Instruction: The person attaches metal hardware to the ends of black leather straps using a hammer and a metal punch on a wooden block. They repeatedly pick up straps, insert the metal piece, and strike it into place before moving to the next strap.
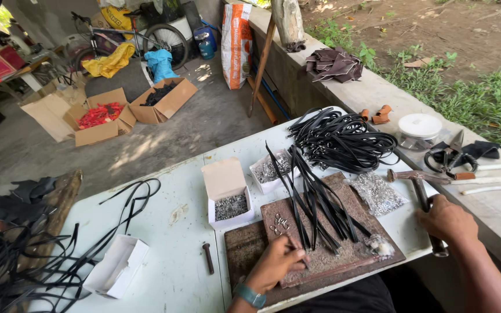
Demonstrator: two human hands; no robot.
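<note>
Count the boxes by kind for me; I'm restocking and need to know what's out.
Small white cardboard boxes on the table: 3
Large brown cardboard boxes on the floor: 3
Total: 6

Right hand point(446, 220) grips hammer point(421, 194); left hand point(276, 264) pinches strap point(297, 223) on slab point(331, 255).

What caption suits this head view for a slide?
Right hand gripping a rusty metal hammer, left hand resting on a worn brown work slab beside black straps.

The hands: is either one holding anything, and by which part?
The right hand grips the rusty metal hammer by its handle's lower end; the left hand pinches something too small to identify.
</note>
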